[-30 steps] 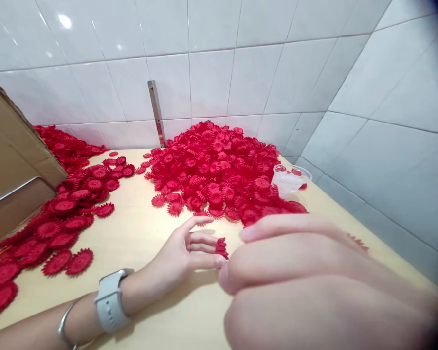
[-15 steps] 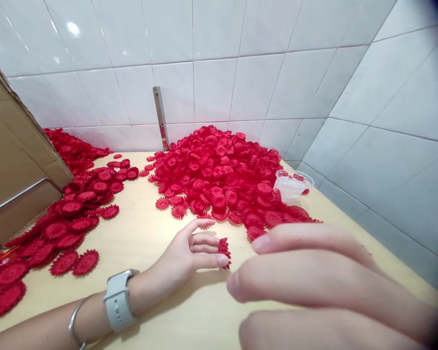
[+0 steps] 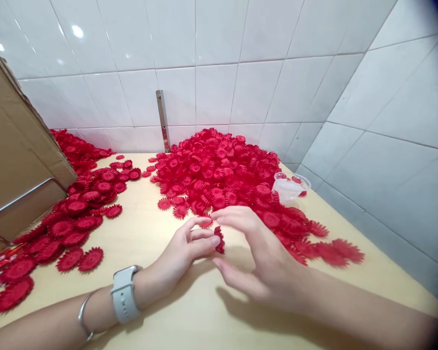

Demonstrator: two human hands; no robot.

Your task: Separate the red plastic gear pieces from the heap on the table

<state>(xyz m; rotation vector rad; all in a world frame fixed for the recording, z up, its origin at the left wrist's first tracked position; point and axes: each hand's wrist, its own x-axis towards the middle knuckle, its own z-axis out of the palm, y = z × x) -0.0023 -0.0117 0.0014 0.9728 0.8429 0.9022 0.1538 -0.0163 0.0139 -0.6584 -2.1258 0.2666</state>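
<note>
Between the thumb and fingers of my left hand point(image 3: 184, 248) is a small red disc with a toothed, petal-like edge point(image 3: 219, 240), held on its side above the table point(image 3: 160, 316). My right hand point(image 3: 263, 257) is open beside it, thumb and fingers apart around the disc's right side, with no visible contact. A large heap of similar red toothed discs point(image 3: 219, 165) lies just behind both hands. One red disc point(image 3: 206, 221) lies at the near edge of that heap, close to my fingertips.
A clear plastic tub point(image 3: 290, 187) stands at the heap's right side. On the left, more red discs point(image 3: 76, 223) spread beside a cardboard box point(image 3: 22, 146). A metal strip point(image 3: 162, 119) leans on the tiled wall point(image 3: 219, 92). A red wrapper point(image 3: 2, 260) lies at far left.
My right hand has moved away from the camera, forward and left, to the disc in my left hand. The left hand still holds the disc, now turned slightly. The view has shifted a little.
</note>
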